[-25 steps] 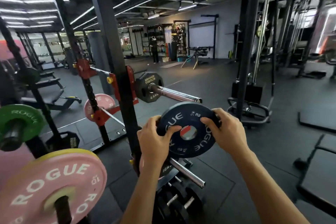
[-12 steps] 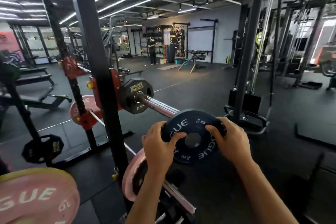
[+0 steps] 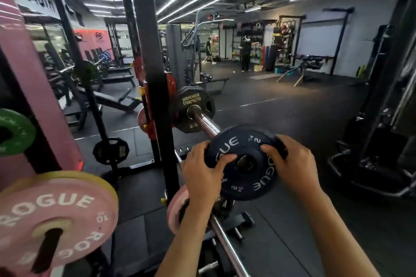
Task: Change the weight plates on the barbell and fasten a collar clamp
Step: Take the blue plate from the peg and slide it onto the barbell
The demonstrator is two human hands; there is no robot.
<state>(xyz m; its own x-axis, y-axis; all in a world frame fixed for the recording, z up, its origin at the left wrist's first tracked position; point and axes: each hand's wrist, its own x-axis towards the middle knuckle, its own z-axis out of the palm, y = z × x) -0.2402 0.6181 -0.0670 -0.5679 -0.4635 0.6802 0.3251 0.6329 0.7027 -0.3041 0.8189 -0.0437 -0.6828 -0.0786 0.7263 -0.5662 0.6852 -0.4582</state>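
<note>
While both hands clasp it by the rim, the dark blue plate (image 3: pixel 244 162) sits at the end of the barbell sleeve (image 3: pixel 206 125), its hole lined up with the bar. Left hand (image 3: pixel 203 170) and right hand (image 3: pixel 292 164) each have a curled, closed grip on it. Further along the sleeve sits a black plate (image 3: pixel 191 109), against the rack post (image 3: pixel 155 87).

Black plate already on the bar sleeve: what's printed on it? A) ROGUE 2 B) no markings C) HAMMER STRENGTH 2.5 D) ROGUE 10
C. The black plate seated on the barbell sleeve reads HAMMER STRENGTH with 2.5 below the hole; the ROGUE lettering is on the dark blue plate that the left hand and right hand hold at the sleeve's end.
</note>
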